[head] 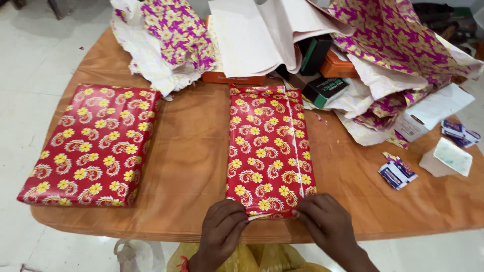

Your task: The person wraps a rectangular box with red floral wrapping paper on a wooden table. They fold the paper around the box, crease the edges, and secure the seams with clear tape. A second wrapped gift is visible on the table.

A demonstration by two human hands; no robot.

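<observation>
A long box wrapped in red paper with yellow flowers (267, 146) lies in the middle of the wooden table (191, 151), its near end at the table's front edge. My left hand (223, 229) pinches the left corner of that near end's paper flap. My right hand (325, 221) pinches the right corner of the same flap. Both hands press the folded paper against the box end. A second, wider box wrapped in the same red paper (91, 143) rests at the left of the table, untouched.
Crumpled purple-and-yellow wrapping paper (171, 30) and white sheets (262, 35) pile at the back with orange (232, 77) and dark boxes (325, 89). Small blue-white packets (397, 173) and a white box (446, 157) lie at right. A yellow bag (252, 259) sits on the floor below.
</observation>
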